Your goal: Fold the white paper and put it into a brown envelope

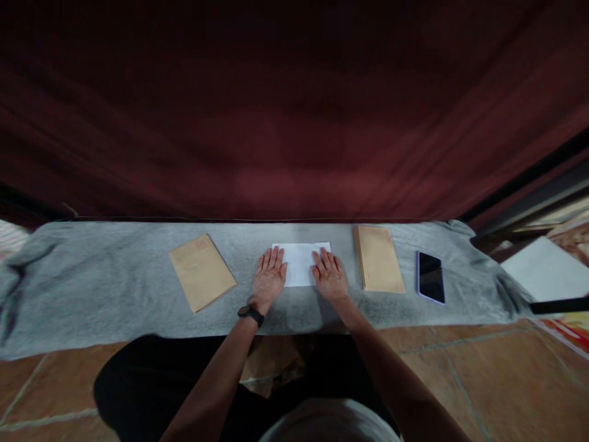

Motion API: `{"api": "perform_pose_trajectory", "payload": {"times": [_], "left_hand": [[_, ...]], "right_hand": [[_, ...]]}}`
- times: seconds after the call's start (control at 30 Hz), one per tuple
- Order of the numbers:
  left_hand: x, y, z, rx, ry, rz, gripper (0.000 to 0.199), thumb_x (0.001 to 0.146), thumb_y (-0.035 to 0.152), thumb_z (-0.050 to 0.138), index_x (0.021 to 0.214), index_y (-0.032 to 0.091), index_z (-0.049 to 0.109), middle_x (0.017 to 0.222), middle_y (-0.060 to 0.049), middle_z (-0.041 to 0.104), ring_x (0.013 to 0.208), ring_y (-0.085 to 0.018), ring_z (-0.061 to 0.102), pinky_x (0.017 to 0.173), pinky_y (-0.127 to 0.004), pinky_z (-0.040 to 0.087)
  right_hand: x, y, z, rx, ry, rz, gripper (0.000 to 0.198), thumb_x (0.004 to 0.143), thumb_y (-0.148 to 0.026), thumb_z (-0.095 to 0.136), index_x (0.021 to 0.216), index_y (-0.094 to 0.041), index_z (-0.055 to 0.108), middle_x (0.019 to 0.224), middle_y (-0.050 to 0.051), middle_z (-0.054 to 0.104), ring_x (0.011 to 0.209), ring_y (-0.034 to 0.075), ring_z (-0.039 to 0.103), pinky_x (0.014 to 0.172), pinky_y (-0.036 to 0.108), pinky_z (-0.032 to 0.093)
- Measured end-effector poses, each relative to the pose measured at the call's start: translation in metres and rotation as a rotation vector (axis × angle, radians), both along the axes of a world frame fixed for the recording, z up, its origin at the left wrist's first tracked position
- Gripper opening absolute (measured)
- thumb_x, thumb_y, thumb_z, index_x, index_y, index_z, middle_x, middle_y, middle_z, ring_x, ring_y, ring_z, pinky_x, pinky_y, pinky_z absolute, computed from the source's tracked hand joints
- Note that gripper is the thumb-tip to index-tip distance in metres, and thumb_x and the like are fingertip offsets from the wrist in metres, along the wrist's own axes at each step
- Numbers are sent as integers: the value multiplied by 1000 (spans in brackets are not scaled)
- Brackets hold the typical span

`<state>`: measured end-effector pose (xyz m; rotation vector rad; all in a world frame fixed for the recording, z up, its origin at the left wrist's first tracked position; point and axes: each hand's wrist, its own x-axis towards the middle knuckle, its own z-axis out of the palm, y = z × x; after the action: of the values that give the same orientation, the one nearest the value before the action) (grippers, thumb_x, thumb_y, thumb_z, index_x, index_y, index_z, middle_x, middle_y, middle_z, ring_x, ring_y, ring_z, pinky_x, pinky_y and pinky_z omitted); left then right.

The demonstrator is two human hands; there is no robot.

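My left hand (269,279) and right hand (329,275) lie flat, fingers together, on the one white paper sheet (301,263) at the centre of the grey cloth-covered surface (115,288), with two tan envelopes, a single one (201,271) at nine o'clock, a stack (378,258) at three, and one black phone (431,277) beyond.

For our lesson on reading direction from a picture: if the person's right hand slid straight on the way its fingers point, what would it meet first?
The right hand lies flat on the white paper, fingers pointing away. Past the paper's far edge comes only bare grey cloth, then probably the dark red curtain; depth is unclear.
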<state>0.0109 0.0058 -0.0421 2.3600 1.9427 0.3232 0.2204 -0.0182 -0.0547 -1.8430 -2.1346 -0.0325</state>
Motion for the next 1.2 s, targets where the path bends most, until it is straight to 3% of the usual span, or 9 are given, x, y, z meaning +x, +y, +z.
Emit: {"api": "perform_pose_trajectory", "payload": {"times": [0.2,0.33,0.43,0.87,1.0,1.1,1.2], "left_hand": [[-6,-3,0,13,-6,-16,57,103,36,29,157,17,34,162,-7,32,153,-26,24,125,-46,19],[-5,-1,-2,6,-11,-19,57,102,35,31,156,15,35,162,-9,33,153,-26,24,124,-46,19],[-6,-1,-3,10,-28,-20,57,102,34,31,156,15,35,162,-9,34,152,-26,25,124,-46,19],[-8,0,-7,26,-46,-23,57,102,35,31,156,16,35,161,-9,36,152,-27,26,124,-47,21],[-8,0,-5,45,-79,-34,56,101,36,33,154,15,40,160,-11,38,151,-28,28,123,-48,22],[-9,-2,-3,84,-136,-11,56,100,36,38,151,12,43,159,-14,39,149,-29,33,123,-47,24],[-9,-7,1,108,-243,40,54,98,33,42,146,10,47,153,-17,48,143,-29,42,119,-46,31]], "right_hand": [[-8,10,11,-70,32,-21,46,105,-32,37,148,-22,48,157,12,42,142,31,42,119,63,17],[-23,27,10,-100,60,95,47,105,-31,36,148,-19,48,155,10,45,143,26,42,122,52,21],[-27,39,4,-91,70,85,51,105,-34,36,152,-15,42,158,10,40,146,26,38,122,49,23],[6,50,-5,-34,55,-51,59,105,-41,32,153,-8,39,158,16,38,145,33,37,120,53,24],[3,32,0,73,74,-153,60,105,-38,30,152,-2,37,157,24,37,145,36,36,117,59,24],[-10,-1,-1,102,51,4,59,105,-39,34,155,-8,34,161,19,31,148,33,31,119,57,23],[-23,-33,-7,69,29,117,58,104,-41,39,154,-13,37,160,16,36,148,30,34,120,53,25]]}}
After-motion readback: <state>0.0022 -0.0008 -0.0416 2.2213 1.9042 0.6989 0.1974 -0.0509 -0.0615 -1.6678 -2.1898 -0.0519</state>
